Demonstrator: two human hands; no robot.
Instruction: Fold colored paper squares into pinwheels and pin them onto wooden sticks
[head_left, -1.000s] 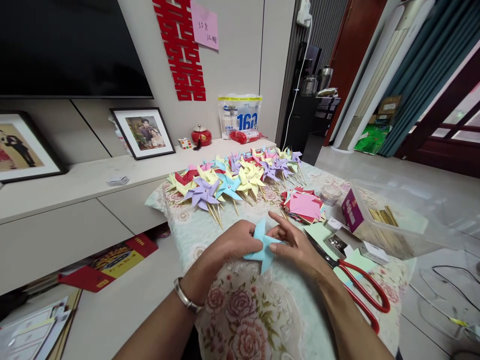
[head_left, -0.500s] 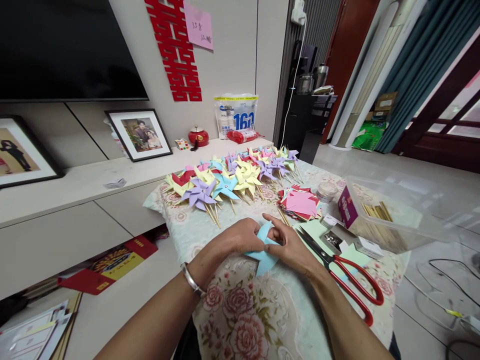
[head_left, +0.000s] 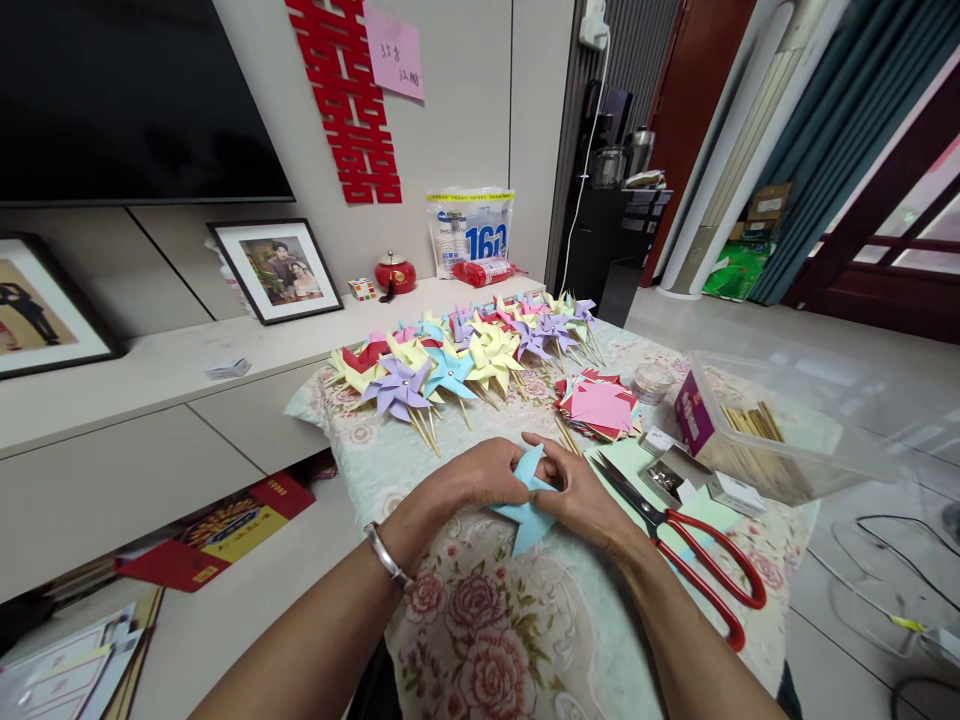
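Between both hands is a light blue paper pinwheel (head_left: 531, 522), its folded blades partly covered by fingers. My left hand (head_left: 491, 474) is closed on its left side, thumb pressed toward the centre. From the right, my right hand (head_left: 574, 490) grips it with thumb and curled fingers. Whether a pin or stick is in the fingers is hidden. Red-handled scissors (head_left: 660, 520) lie right of my right hand on green paper (head_left: 626, 458). Beyond the hands, finished pinwheels (head_left: 450, 372) in several colours lie on sticks, beside a stack of red and pink paper (head_left: 600, 405).
A flowered cloth (head_left: 487, 620) covers the table. On the right stand a small open box (head_left: 670, 480) of metal pins and a clear plastic bin (head_left: 810, 450) with wooden sticks (head_left: 754, 425). A low white cabinet (head_left: 150, 360) with framed photos (head_left: 276, 270) runs along the wall.
Almost nothing differs. Both hands keep their hold on the blue pinwheel, with only a slight shift of the fingers; the view has moved a little.
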